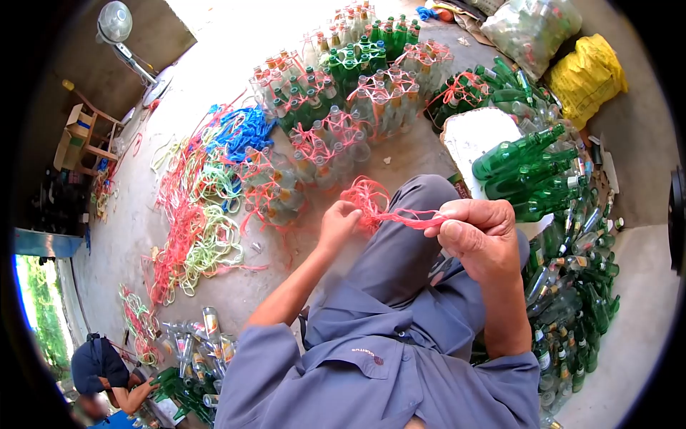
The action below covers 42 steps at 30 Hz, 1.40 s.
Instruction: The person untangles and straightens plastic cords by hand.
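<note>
A tangled bunch of pinkish-red plastic twine (373,203) stretches between my two hands, above my bent knee. My left hand (339,224) is closed at the left side of the bunch, its fingertips partly hidden behind the strands. Thumb and forefinger of my right hand (477,234) pinch the drawn-out end of the twine. Several green bottles (518,154) lie side by side on a white board (471,136) just beyond my right hand. Past my knee stand clear bottles (329,139) tied together in bundles with pink twine.
Heaped loose bottles (572,314) cover the floor at my right. Piles of pink, green and blue twine (207,186) spread across the left floor. A fan (114,23) stands far left, a yellow sack (587,80) upper right. Another person (103,368) handles bottles at lower left.
</note>
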### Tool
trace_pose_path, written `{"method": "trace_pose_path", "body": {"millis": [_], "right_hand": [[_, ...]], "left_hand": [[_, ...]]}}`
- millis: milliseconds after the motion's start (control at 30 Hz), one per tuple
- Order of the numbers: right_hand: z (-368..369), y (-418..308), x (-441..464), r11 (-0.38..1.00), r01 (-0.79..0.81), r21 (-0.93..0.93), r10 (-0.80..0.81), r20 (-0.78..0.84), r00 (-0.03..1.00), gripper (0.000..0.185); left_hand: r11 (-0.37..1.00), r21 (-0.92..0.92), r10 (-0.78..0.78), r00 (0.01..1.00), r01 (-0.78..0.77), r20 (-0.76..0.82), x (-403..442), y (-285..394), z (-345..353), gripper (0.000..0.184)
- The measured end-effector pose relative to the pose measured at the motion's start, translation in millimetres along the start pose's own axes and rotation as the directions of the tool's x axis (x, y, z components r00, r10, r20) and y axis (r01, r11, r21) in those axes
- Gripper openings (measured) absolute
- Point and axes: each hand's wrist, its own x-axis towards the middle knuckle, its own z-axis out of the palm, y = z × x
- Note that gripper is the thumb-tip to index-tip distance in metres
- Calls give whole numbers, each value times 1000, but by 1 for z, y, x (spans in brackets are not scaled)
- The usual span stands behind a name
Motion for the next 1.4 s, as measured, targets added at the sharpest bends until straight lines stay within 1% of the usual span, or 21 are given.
{"method": "trace_pose_path", "body": {"millis": [33, 67, 133, 167, 200, 300, 367, 467, 500, 600, 633, 733, 767, 867, 900, 1000, 1067, 1100, 1200, 1300, 1400], "right_hand": [[0, 0, -1, 1000, -4, 12, 4, -9, 1000, 12], [1, 0, -3, 1000, -7, 24, 7, -18, 1000, 12], [-2, 2, -4, 1000, -4, 17, 4, -23, 1000, 14], [-6, 5, -4, 1000, 2, -2, -2, -17, 1000, 17], [-9, 9, -3, 1000, 8, -22, -9, -9, 1000, 20], [-11, 16, -4, 997, 7, -81, -11, -50, 999, 18], [-15, 21, -2, 993, -25, -112, 16, -80, 997, 17], [-20, 29, 3, 988, -73, -135, 48, -174, 984, 17], [-22, 32, 5, 986, -90, -137, 60, -213, 975, 17], [-31, 39, 7, 992, -126, 20, 127, -283, 951, 18], [-35, 41, 8, 988, -138, 69, 152, -300, 942, 17], [-40, 43, 9, 991, -78, 111, 110, -324, 939, 17], [-40, 42, 10, 993, -42, 113, 78, -336, 939, 17], [-43, 37, 9, 992, 41, 122, 12, -402, 916, 17], [-48, 34, 9, 991, 48, 126, 12, -437, 899, 17], [-62, 31, 8, 977, 102, 186, 0, -481, 877, 18], [-68, 27, 8, 953, 154, 260, -7, -489, 872, 18], [-69, 25, 7, 954, 169, 248, -20, -509, 861, 19], [-72, 18, 4, 949, 210, 233, -68, -501, 863, 20], [-76, 16, 4, 955, 217, 204, -89, -499, 862, 21], [-75, 17, 5, 964, 192, 186, -74, -505, 860, 21]], "left_hand": [[994, -52, -100, 995, 101, 22, 7, -11, 4, 31], [964, -147, -211, 973, 223, 89, 9, -22, 5, 34], [831, -303, -403, 881, 466, 248, 0, -22, 8, 42], [827, -292, -406, 869, 480, 282, -1, -28, 10, 46], [826, -328, -374, 881, 458, 289, -1, -34, 12, 48], [808, -446, -280, 917, 385, 284, -4, -41, 21, 53], [787, -528, -215, 944, 319, 250, -10, -16, 24, 53], [805, -574, -30, 977, 149, 211, -12, 15, 14, 56], [816, -561, -13, 976, 137, 219, -10, 21, 5, 57], [820, -573, 130, 973, 2, 190, -9, 44, -20, 56], [774, -632, 125, 974, 21, 186, -12, 54, -25, 55], [795, -592, 17, 971, 132, 240, -14, 63, -37, 51], [905, -390, -58, 958, 170, 282, -4, 42, -51, 49], [793, -544, -128, 947, 275, 293, -12, 62, -60, 49], [804, -531, -148, 955, 267, 256, -15, 67, -61, 46], [918, -348, -114, 968, 189, 225, -6, 43, -74, 45], [924, -324, -129, 964, 203, 234, -7, 37, -81, 42], [927, -311, -137, 961, 210, 242, -8, 38, -82, 40], [899, -390, -127, 970, 202, 210, -11, 42, -81, 35], [870, -447, -116, 966, 210, 230, -12, 46, -78, 33], [878, -427, -100, 954, 218, 283, -16, 57, -77, 36]]}}
